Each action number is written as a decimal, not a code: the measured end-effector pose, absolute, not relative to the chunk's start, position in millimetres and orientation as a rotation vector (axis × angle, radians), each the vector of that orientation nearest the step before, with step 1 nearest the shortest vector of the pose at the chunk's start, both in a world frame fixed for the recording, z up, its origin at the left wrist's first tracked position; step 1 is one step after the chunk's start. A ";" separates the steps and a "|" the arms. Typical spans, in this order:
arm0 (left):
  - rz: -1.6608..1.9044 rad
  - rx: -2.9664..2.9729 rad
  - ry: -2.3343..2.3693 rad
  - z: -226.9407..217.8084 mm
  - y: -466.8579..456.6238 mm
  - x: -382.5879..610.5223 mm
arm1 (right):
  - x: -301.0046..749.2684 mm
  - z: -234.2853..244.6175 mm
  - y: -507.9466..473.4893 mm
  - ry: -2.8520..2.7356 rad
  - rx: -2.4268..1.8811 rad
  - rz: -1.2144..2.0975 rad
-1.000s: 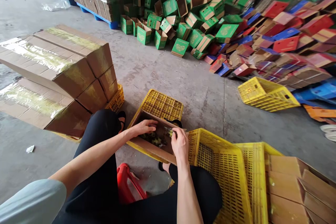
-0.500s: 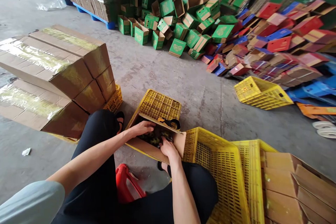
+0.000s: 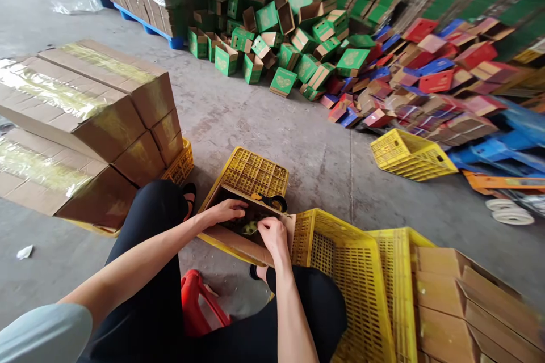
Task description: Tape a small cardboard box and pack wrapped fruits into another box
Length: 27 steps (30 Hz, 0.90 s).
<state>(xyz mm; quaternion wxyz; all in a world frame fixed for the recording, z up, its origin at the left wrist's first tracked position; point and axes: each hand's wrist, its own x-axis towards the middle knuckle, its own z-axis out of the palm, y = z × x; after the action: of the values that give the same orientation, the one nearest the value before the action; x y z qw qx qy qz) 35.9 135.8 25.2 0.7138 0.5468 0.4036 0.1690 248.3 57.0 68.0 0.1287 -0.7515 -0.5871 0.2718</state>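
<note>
An open cardboard box stands on an upturned yellow plastic crate between my knees. Inside it lie small yellow-green and dark pieces, too small to name. My left hand reaches over the box's left part, palm down, fingers stretched out and apart. Above the right end of the box, my right hand has its fingers drawn together in a pinch; whatever they hold is too small to make out. A black and yellow tape dispenser rests on the crate behind the box.
Taped cartons are stacked at my left. Yellow crates and folded brown boxes stand at my right. A red plastic stool shows beneath me. Green boxes and red and blue boxes lie heaped ahead.
My right hand has lifted from the box's contents and drawn its fingers together, uncovering yellow-green pieces. The left hand stays over the box. The view has shifted slightly.
</note>
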 end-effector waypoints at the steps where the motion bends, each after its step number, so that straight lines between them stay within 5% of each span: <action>1: 0.383 1.224 0.875 25.4 136.0 36.1 | 252.0 71.6 55.6 -1.624 -2.098 0.802; 11: 0.222 0.894 0.691 53.8 124.8 41.4 | 263.5 107.4 42.5 -0.778 -1.285 1.252; 27: 0.375 0.880 0.713 48.7 127.7 42.0 | 265.6 88.1 41.5 -1.017 -1.530 1.316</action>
<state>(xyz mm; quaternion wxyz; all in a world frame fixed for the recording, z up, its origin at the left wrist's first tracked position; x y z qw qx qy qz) 42.0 127.7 48.7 0.8275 0.4142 0.3355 0.1764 265.6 41.5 88.1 0.4267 -0.6123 -0.4071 0.5266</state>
